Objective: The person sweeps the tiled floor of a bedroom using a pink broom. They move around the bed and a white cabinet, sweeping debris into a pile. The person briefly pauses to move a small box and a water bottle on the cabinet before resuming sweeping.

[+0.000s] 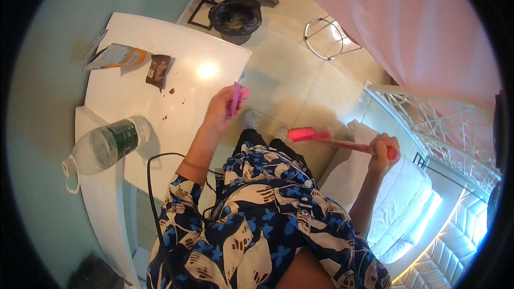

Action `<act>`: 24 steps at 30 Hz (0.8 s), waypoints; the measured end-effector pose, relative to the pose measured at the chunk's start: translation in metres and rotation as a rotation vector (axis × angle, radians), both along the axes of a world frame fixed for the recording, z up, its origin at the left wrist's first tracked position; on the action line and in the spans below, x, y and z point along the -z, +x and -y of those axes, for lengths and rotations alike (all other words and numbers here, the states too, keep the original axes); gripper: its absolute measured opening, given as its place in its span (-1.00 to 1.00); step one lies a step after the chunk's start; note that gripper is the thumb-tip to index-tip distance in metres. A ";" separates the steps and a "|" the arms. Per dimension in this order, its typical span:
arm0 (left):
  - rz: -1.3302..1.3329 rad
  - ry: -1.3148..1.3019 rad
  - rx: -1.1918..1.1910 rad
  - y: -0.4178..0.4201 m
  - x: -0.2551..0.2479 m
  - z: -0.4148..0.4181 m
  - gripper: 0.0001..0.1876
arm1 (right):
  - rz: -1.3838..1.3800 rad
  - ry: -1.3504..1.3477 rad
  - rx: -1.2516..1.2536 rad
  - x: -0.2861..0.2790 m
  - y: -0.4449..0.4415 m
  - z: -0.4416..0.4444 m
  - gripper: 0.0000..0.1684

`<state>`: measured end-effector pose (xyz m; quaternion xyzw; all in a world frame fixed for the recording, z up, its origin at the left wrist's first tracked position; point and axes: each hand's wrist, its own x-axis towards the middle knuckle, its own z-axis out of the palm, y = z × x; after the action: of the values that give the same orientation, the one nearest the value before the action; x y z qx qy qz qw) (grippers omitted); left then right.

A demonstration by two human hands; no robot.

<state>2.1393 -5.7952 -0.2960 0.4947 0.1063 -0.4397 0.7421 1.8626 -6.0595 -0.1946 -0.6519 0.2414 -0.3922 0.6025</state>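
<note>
My left hand (223,106) is closed around a small pink and purple item (237,95), perhaps a wrapper or cloth, beside the white table's (200,44) edge. The pink handle of a brush (303,134) with red-pink bristles is in my right hand (383,152); its head hangs over the floor near my shoes. On the table lie a brown snack packet (158,71), an orange and white packet (122,56) and several dark crumbs (172,90). A large clear plastic bottle (110,143) with a green label stands nearer me, looking tilted in this view.
A bin lined with a black bag (235,16) stands beyond the table, near a dark metal frame. A round metal stool frame (324,39) is on the tiled floor. Pink curtain (417,20), white lattice panel (445,124) and white bedding (385,204) are at the right. A black cable (150,184) runs by my left arm.
</note>
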 end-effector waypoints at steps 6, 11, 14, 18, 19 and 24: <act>-0.357 -0.074 0.078 -0.015 0.037 0.068 -0.75 | -0.004 -0.040 0.031 0.004 0.010 0.007 -0.84; -0.517 0.210 0.109 -0.046 0.094 0.108 -0.81 | -0.033 -0.135 0.024 -0.001 -0.004 0.019 -0.82; -0.522 0.191 0.132 -0.053 0.167 0.124 -0.79 | -0.033 -0.124 0.007 -0.004 0.002 0.045 -0.80; -0.443 0.389 0.096 -0.046 0.229 0.156 -0.82 | -0.014 -0.012 0.013 -0.012 0.011 0.083 -0.80; -0.458 0.397 0.109 -0.040 0.250 0.159 -0.82 | 0.009 -0.018 0.007 -0.010 0.013 0.093 -0.78; -0.365 0.343 -0.008 -0.001 0.247 0.264 -0.77 | -0.001 -0.039 0.071 -0.016 0.003 0.156 -0.76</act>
<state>2.1379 -6.0596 -0.5428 0.5254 0.3135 -0.4942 0.6176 1.8659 -6.2160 -0.1782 -0.6546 0.2569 -0.4175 0.5755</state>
